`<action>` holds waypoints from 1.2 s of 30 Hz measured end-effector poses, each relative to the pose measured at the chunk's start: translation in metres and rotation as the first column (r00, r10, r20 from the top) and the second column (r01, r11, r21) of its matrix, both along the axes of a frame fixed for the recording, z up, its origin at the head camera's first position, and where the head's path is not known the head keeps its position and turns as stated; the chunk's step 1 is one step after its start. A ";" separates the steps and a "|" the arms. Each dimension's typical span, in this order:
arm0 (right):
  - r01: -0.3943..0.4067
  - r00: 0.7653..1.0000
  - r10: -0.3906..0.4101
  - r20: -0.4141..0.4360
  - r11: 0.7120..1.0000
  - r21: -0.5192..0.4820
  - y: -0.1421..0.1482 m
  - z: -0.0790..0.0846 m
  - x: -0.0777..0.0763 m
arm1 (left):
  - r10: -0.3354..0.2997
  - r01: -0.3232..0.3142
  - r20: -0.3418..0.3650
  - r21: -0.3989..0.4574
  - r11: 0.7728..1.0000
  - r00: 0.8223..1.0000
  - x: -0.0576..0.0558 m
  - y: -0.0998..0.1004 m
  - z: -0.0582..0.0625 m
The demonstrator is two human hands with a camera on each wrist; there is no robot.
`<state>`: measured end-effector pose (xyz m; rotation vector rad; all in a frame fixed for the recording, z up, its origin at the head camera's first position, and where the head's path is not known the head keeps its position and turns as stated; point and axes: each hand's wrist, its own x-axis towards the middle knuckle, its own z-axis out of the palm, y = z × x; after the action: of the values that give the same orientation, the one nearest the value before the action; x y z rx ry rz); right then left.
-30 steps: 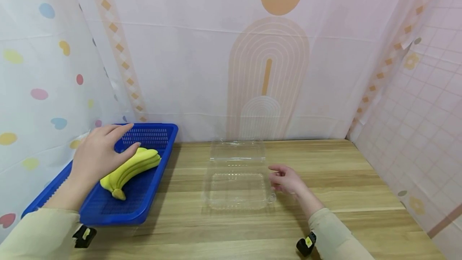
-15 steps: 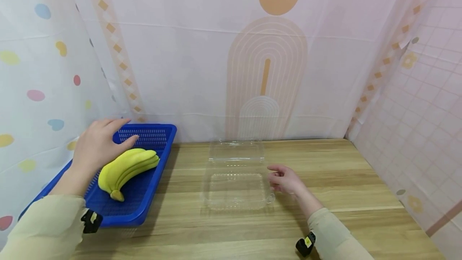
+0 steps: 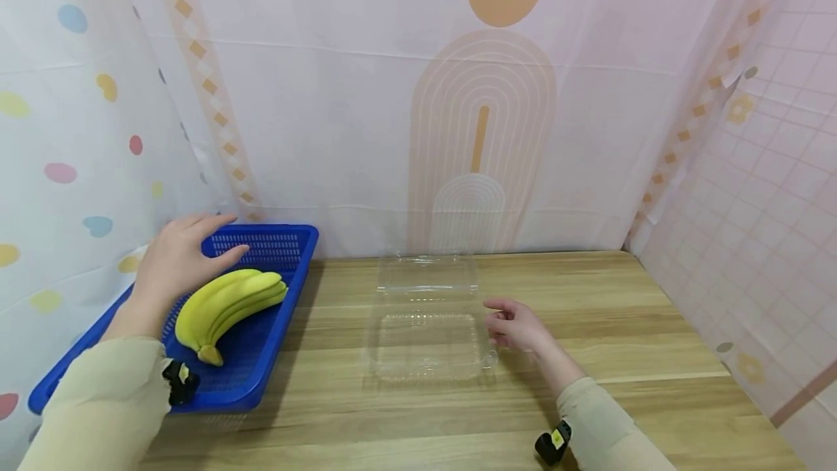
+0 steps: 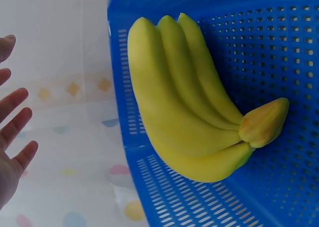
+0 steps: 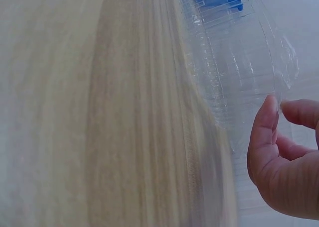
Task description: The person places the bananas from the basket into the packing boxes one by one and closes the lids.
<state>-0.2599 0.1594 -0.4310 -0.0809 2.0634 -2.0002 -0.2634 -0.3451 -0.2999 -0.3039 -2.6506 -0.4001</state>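
A bunch of yellow bananas lies in a blue plastic basket on the left. Over the basket's left part hovers my left hand, fingers spread and thumb apart, holding nothing. The left wrist view shows those fingers beyond the basket's rim, apart from the fruit. A clear plastic clamshell box stands unfolded mid-table, its lid tilted back toward the wall. At its right side my right hand pinches the thin edge between thumb and forefinger, as the right wrist view shows.
A wooden table carries the basket and the box. Patterned cloth hangs behind the table and along both sides, close to the basket's far end. Each wrist wears a small black device.
My left forearm and wrist have shifted a little up and right, the hand staying over the basket. The head view has turned slightly. My right hand has kept its place at the box.
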 end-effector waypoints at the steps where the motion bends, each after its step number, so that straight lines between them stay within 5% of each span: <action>1: -0.001 1.000 0.001 0.001 1.000 0.001 0.000 0.000 0.000 | -0.002 0.002 0.001 0.002 1.000 1.000 -0.001 -0.002 -0.002; 12: -0.001 1.000 0.001 0.005 1.000 0.011 0.001 -0.001 0.001 | -0.056 0.054 0.044 0.047 0.997 0.997 -0.014 -0.016 -0.020; 36: 0.012 1.000 -0.012 -0.006 1.000 0.010 0.001 -0.004 0.000 | -0.057 0.048 0.181 0.054 0.997 0.982 -0.029 -0.022 -0.049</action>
<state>-0.2603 0.1609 -0.4351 -0.0723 2.0821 -1.9985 -0.2919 -0.3672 -0.3488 -0.3369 -2.8107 -0.5333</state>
